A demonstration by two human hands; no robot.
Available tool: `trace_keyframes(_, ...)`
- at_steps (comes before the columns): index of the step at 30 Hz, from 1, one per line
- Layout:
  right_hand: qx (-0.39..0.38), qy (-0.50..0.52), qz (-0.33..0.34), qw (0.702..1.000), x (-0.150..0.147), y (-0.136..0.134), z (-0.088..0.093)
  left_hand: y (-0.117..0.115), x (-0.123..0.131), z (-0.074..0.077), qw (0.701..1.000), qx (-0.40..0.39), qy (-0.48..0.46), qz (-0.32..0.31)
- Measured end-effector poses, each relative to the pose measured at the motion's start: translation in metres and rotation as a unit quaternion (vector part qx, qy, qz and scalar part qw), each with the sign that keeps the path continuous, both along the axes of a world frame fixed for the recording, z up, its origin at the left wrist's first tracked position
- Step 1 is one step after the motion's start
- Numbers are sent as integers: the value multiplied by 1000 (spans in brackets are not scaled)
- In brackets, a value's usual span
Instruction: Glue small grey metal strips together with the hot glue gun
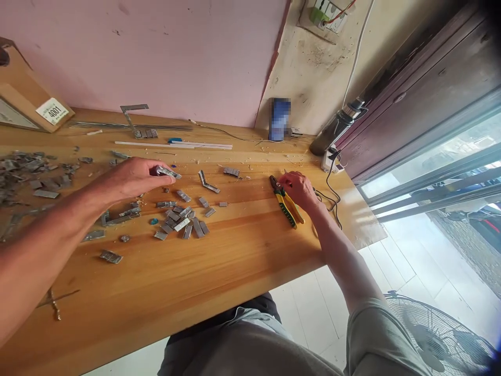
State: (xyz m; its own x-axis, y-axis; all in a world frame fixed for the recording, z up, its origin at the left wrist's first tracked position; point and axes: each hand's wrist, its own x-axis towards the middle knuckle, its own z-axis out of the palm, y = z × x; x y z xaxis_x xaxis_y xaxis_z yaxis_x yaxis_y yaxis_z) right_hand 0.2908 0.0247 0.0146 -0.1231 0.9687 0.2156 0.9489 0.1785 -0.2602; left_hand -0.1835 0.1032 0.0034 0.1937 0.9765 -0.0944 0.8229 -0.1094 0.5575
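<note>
My left hand (136, 176) is raised over the left part of the wooden table (235, 245), pinching a small grey metal strip (168, 172) between thumb and fingers. Below it lies a loose pile of flat grey metal pieces (182, 224). A bent metal strip (208, 183) and a short joined row of pieces (231, 172) lie to its right. Over on the right side, my right hand (299, 188) has its fingers curled in, and whatever they grip is hidden. Pliers with yellow and dark green handles (288, 206) lie right beside it, their jaws by the fingertips.
A heap of metal scraps (27, 172) spreads at far left, near a cardboard box (35, 94). White strips (174, 145) lie toward the wall. A blurred-out blue device (279, 120), a dark bottle (338, 125) and black cables (332, 196) occupy the right back. A fan (430, 329) stands below.
</note>
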Motion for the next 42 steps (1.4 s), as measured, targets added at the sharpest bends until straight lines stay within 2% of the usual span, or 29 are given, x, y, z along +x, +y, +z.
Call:
trace_keyframes(3, 23, 15, 14, 1000, -6, -7, 12, -14, -1, 10, 1000, -8, 8, -15)
trace_keyframes(5, 39, 34, 37, 998, -18, -12, 20, -28, 2, 14, 999, -2, -34, -38)
trace_keyframes(10, 51, 87, 159, 982, -71, -25, 32, -63, 19, 3, 991, -47, -91, -88)
trace_keyframes(13, 45, 82, 201, 975, -100, -32, 37, -68, 12, 3, 989, -44, -79, -119)
trace_keyframes(16, 45, 71, 234, 969, -118, -33, 39, -55, -10, 17, 990, -49, -66, -117)
trace_keyframes(20, 52, 73, 265, 960, -134, -24, 40, -20, -34, 32, 999, 34, 1, -12)
trace_keyframes(22, 54, 81, 276, 956, -143, -18, 40, -3, -36, 29, 994, 76, 72, 28)
trace_keyframes(24, 55, 84, 282, 954, -151, -12, 40, 11, -33, 19, 990, 88, 106, 34)
trace_keyframes(27, 57, 80, 289, 952, -162, -2, 41, 25, -27, 3, 988, 90, 119, 26)
trace_keyframes(30, 66, 87, 290, 951, -168, 8, 41, 36, -27, -7, 987, 97, 129, 24)
trace_keyframes(36, 31, 98, 248, 963, -193, 48, 42, 48, -34, -6, 984, 125, 129, 18)
trace_keyframes(40, -67, 22, 212, 975, -227, 93, 44, 42, -34, -3, 984, 140, 114, -2)
trace_keyframes(42, -99, 1, 221, 970, -244, 113, 43, 38, -35, -3, 984, 142, 109, -7)
